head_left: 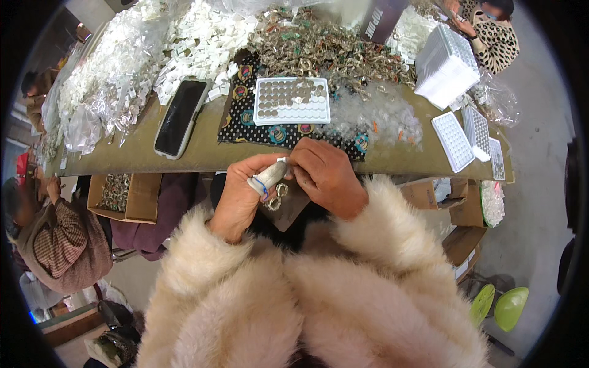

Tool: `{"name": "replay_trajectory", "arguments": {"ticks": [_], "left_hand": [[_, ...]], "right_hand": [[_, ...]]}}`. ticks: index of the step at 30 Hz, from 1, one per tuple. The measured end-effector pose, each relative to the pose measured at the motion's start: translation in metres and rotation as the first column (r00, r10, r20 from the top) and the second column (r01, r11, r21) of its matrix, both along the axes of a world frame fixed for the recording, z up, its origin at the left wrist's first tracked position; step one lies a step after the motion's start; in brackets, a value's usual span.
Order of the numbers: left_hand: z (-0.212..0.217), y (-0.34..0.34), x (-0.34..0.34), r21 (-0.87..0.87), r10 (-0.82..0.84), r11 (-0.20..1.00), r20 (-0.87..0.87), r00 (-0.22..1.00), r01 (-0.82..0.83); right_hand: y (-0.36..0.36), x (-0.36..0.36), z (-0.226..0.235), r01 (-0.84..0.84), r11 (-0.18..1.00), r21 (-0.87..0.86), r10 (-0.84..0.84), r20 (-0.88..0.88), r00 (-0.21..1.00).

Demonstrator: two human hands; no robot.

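Note:
Just past the table's near edge, my two hands meet at the fingertips. My left hand is closed, and one finger wears a pale sheath tied with a blue band. A small white piece shows in its pinch. Under these fingers hang shiny looped metal pieces. My right hand is closed in a pinch beside them; what lies between its fingertips is hidden. Ahead, a white tray with rows of round cells sits on a patterned dark cloth. Round grey discs fill many of its cells.
A black phone lies to the left. Piles of white pieces and tangled metal pieces cover the table's back. Clear plastic bits and stacked white trays are at right. Cardboard boxes stand below; people work nearby.

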State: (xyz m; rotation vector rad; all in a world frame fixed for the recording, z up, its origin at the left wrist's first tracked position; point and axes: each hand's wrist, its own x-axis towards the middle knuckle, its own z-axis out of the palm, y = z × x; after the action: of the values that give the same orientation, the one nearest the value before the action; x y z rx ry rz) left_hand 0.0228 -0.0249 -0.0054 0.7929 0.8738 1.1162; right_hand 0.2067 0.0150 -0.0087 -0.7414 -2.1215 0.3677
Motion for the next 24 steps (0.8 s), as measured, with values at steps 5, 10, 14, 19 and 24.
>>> {"name": "replay_trajectory", "arguments": {"ticks": [5, 10, 14, 19, 24], "left_hand": [[0.012, -0.002, -0.01, 0.19, -0.046, 0.981, 0.067, 0.997, 0.033], [0.002, 0.012, -0.025, -0.101, -0.004, 0.992, 0.546, 0.838, 0.071], [-0.011, 0.012, -0.032, 0.013, -0.124, 0.988, 0.655, 0.745, 0.153], [-0.014, 0.009, -0.04, -0.044, -0.073, 0.99, 0.64, 0.765, 0.131], [-0.016, 0.004, -0.052, 0.041, 0.006, 0.999, 0.503, 0.864, -0.031]], "right_hand": [[0.024, 0.018, 0.01, 0.132, 0.991, -0.016, -0.131, 0.043, 0.99], [0.063, 0.028, 0.034, 0.326, 0.936, 0.135, -0.348, 0.208, 0.914], [0.097, 0.027, 0.04, 0.565, 0.798, 0.208, -0.599, 0.179, 0.78], [0.12, 0.029, 0.023, 0.525, 0.832, 0.179, -0.555, 0.272, 0.786], [0.128, 0.039, 0.014, 0.553, 0.826, 0.108, -0.563, 0.207, 0.8]]}}
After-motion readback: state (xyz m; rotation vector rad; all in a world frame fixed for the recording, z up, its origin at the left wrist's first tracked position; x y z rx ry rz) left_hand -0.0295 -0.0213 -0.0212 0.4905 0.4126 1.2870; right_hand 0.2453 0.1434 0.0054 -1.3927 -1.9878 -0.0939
